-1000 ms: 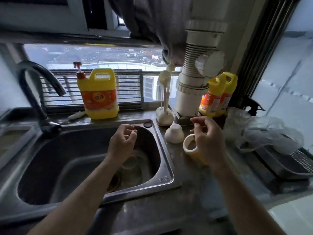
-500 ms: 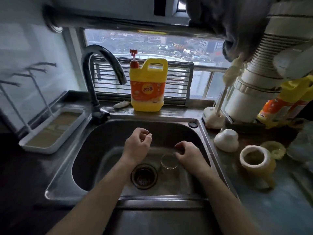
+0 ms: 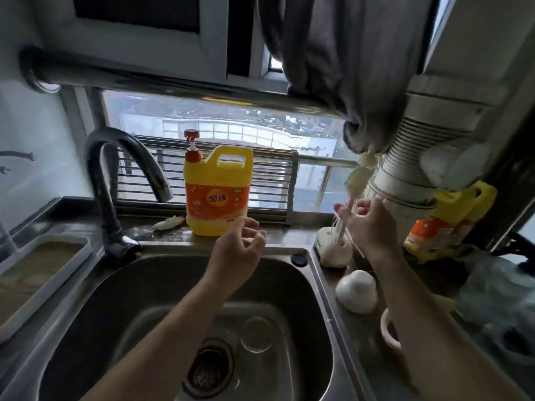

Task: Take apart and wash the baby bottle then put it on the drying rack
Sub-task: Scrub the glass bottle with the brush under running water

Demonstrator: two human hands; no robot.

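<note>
Pinching the bottle brush (image 3: 355, 180) handle with our right hand (image 3: 369, 224), just over its stand (image 3: 333, 253). Clear bottle (image 3: 256, 334) sits mouth-up in the sink (image 3: 162, 285). Our left hand (image 3: 238, 250) hovers above it, loosely curled, empty.

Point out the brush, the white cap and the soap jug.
brush (image 3: 355, 179): head view, pale sponge head.
white cap (image 3: 357, 291): head view, middle of dome.
soap jug (image 3: 217, 198): head view, orange label.

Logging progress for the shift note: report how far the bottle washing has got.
Done: bottle taken apart, clear body lying in the sink, cap and collar on the counter. In hand: right hand grips the bottle brush; left hand holds nothing. Left: scrubbing, rinsing, moving parts to the drying rack.
</note>
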